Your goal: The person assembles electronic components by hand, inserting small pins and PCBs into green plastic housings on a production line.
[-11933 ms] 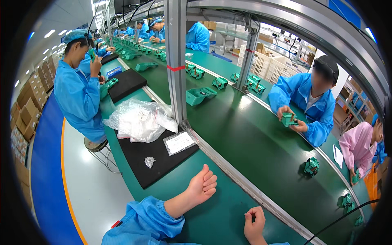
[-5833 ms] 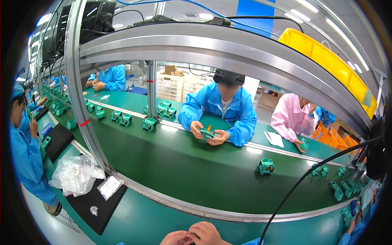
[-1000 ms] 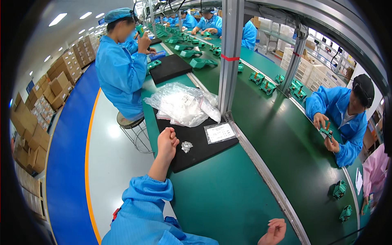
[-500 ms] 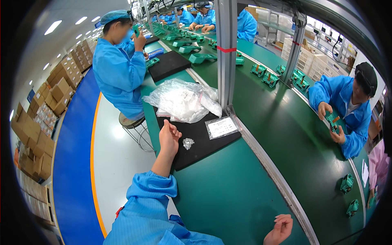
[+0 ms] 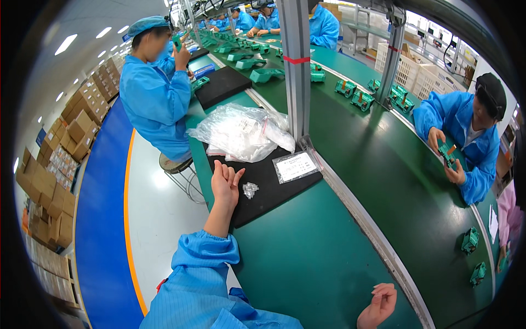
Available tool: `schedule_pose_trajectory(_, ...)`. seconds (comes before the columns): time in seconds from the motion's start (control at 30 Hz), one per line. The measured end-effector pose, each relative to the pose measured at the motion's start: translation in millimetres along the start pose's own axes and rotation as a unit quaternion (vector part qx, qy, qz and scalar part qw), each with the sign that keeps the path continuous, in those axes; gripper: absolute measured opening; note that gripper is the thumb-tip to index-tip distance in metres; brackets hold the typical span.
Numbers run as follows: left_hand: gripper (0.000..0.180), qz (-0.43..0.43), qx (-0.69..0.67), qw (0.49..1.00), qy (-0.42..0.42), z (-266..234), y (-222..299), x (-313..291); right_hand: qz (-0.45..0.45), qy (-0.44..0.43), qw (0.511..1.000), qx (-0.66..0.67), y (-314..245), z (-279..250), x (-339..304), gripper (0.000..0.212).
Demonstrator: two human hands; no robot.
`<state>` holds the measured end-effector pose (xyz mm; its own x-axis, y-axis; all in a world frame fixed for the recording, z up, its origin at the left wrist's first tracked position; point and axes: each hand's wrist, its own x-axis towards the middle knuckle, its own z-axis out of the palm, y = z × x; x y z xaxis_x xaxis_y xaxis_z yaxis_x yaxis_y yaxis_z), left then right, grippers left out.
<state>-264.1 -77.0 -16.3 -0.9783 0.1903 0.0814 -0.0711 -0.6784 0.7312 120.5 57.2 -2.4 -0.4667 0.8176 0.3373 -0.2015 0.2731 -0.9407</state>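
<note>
My left hand [image 5: 225, 185] is over the edge of a black foam mat [image 5: 257, 204]; its fingers are loosely bent and apart, with nothing seen in them. Just right of it on the mat lies a small heap of clear, shiny pieces [image 5: 250, 190], too small to make out. Beyond, large clear plastic bags [image 5: 241, 134] with white contents cover the mat's far part. A small clear bag with a white label [image 5: 296, 167] lies at the mat's right side. My right hand [image 5: 378, 305] rests low over the green bench [image 5: 312, 257], fingers loosely curled and apart, holding nothing visible.
A metal post [image 5: 296, 71] with red tape rises beside the bags. Past a metal rail [image 5: 361, 222] runs a green conveyor [image 5: 378, 164] with green housings [image 5: 469, 241]. One co-worker [image 5: 153, 96] sits left on a stool; another [image 5: 466, 137] across the belt holds a green unit.
My left hand's thumb side has spread outward a little beside the clear pieces. The right hand has barely shifted. The view has moved slightly.
</note>
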Motion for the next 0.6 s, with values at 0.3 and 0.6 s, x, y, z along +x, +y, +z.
schedule_pose_trajectory(0.3,0.045,0.015,0.013,1.000,0.018,1.9,0.5,-0.8,0.001,-0.003,1.000,0.018,3.8,0.0,-0.6,0.011)
schedule_pose_trajectory(0.6,0.044,0.015,0.036,0.999,0.018,-1.6,0.6,-0.6,0.004,-0.007,1.000,0.013,4.3,-1.2,0.2,0.012)
